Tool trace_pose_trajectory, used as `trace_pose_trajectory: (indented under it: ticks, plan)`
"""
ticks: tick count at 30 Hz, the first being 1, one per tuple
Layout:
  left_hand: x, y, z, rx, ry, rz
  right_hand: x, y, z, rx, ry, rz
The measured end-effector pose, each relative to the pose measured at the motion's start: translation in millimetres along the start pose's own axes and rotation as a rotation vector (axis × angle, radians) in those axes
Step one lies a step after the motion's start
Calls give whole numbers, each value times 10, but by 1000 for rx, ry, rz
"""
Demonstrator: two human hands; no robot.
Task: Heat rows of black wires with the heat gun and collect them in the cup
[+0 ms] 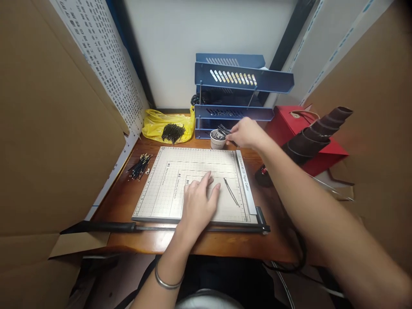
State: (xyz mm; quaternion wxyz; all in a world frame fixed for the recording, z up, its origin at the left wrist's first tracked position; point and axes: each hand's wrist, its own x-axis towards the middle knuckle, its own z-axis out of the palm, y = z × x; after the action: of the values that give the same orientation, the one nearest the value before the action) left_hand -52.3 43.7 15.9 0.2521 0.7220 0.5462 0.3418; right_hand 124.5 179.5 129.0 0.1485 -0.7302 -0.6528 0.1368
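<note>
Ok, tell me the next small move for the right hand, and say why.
I'd probably lower the black strips into the white cup: the right hand appears to hold them at its rim, and similar dark pieces show inside. The left hand, at the paper cutter, is apart from the cup.

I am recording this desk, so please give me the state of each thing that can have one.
Right hand, closed on dark strips at white cup.
Left hand, resting on cutter board.
White cup, upright, open-topped, dark pieces inside.
Cutter arm, lowered.
Dark strands on board, lying loose.
Yellow bag, crumpled.
Dark bundle, gathered.
Dark heap at left, loose.
Dark roll, rolled up, tilted.
Blue trays, stacked.
Red box, closure unclear.
</note>
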Motion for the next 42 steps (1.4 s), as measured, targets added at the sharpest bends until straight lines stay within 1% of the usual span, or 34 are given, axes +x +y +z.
trace_pose_trajectory:
  ticks: [2,4,5,7,10,13,16,19,21,23,24,26,27,28,30,31,33,35,37,42]
  plan:
    - [-27,-66,-15,47,-13,11,362,-98,-93,-226,-40,26]
    - [-32,-90,-28,54,-32,1,646,-205,-131,-416,-141,27]
    - [-28,-90,-33,54,-36,-8,753,-258,-135,-490,-200,31]
    - [-15,-79,-38,51,-37,-20,903,-351,-125,-583,-273,52]
    - [0,-68,-37,46,-39,-23,1015,-440,-80,-604,-318,38]
    - [-1,-69,-37,47,-53,-30,1059,-488,-8,-582,-337,44]
    - [-4,-72,-42,50,-59,-45,1068,-535,57,-545,-308,58]
    - [-3,-72,-47,44,-63,-48,1019,-589,60,-526,-237,10]
    - [-2,-75,-46,38,-66,-40,906,-606,16,-522,-163,-45]
    - [-3,-81,-42,35,-66,-33,682,-578,-44,-490,-78,-96]
    - [-3,-85,-38,35,-67,-29,520,-540,-70,-462,-42,-114]
    - [-4,-94,-30,37,-65,-22,109,-418,-84,-276,34,-157]
    - [-4,-98,-26,39,-65,-18,-126,-339,-65,-230,25,-143]
    - [-3,-101,-24,41,-67,-14,-365,-254,-28,-205,-13,-95]
    - [-2,-103,-24,38,-71,-9,-810,-91,98,-220,-138,-17]
    - [-1,-102,-25,33,-71,-7,-997,-22,177,-237,-186,40]
    - [-1,-97,-32,22,-68,-5,-1270,74,337,-280,-265,95]
    - [-1,-91,-38,22,-64,-9,-1414,116,464,-299,-283,127]
    - [-2,-87,-42,29,-66,-10,-1461,116,538,-299,-273,139]
    - [-3,-87,-41,34,-73,-9,-1402,41,545,-349,-288,71]
